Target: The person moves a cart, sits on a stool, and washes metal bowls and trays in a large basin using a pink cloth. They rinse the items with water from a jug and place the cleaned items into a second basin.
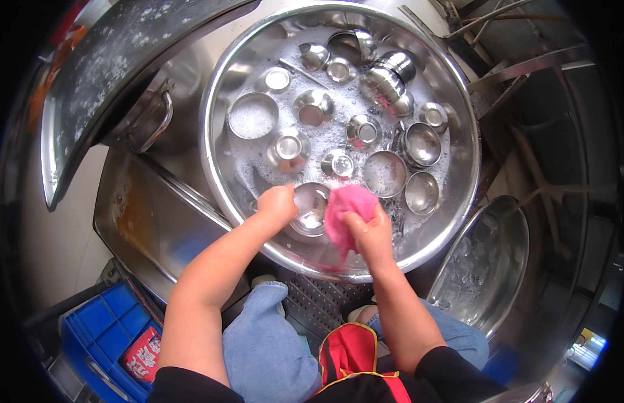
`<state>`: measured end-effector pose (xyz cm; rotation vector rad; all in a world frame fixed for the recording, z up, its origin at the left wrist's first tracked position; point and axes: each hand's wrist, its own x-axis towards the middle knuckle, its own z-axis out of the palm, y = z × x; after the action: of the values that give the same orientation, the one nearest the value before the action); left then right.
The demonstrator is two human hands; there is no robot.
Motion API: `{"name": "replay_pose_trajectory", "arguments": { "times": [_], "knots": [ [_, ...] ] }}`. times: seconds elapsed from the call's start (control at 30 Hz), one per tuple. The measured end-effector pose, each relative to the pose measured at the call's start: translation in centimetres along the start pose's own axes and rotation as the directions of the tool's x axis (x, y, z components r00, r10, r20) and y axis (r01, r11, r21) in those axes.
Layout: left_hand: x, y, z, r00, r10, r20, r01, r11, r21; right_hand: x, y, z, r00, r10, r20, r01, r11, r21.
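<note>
My left hand (278, 204) grips the left rim of a shiny steel bowl (312, 209) near the front of a large round metal basin (219, 174). Just right of that bowl, my right hand (370, 232) clutches a pink cloth (348, 214). Sudsy water (322, 121) fills the basin. Several metal bowls lie in it, some upturned, such as one at the left (288, 147), others mouth up, such as one at the right (422, 144). A thin metal rod (304, 74) slants across the suds at the back.
Left of the basin are a rectangular metal tub (140, 221) with brownish liquid and a large pot with a side handle (166, 121). A blue plastic crate (103, 322) is at the lower left. An oval metal tub of water (485, 262) stands at the right. Perforated metal flooring (322, 302) shows below.
</note>
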<state>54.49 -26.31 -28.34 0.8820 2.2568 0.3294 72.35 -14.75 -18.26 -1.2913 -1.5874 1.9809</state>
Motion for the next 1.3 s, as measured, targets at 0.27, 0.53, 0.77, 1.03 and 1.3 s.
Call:
{"name": "replay_pose_trajectory", "arguments": {
  "times": [0.27,0.53,0.77,1.03,1.3],
  "knots": [
    [2.0,-1.4,3.7,0.997,-0.034,0.064,0.055,0.927,-0.372,2.7,6.8,-1.7,0.981,0.019,-0.192,-0.117,0.847,-0.519],
    [2.1,-0.2,1.2,0.978,-0.04,-0.207,-0.007,0.976,-0.218,5.4,12.3,-2.1,0.888,0.439,-0.135,-0.425,0.897,0.118],
    [-2.5,5.4,4.8,0.768,0.528,0.362,-0.607,0.781,0.148,6.3,12.9,-1.9,0.779,0.605,-0.167,-0.587,0.796,0.146],
    [2.4,3.3,6.0,0.696,0.593,0.405,-0.708,0.659,0.253,9.0,13.6,-2.9,0.84,0.521,-0.153,-0.533,0.844,-0.053],
    [1.2,5.2,3.7,0.541,0.718,0.437,-0.822,0.563,0.092,9.7,15.4,-5.9,0.905,0.405,-0.127,-0.424,0.855,-0.297]
  ]
}}
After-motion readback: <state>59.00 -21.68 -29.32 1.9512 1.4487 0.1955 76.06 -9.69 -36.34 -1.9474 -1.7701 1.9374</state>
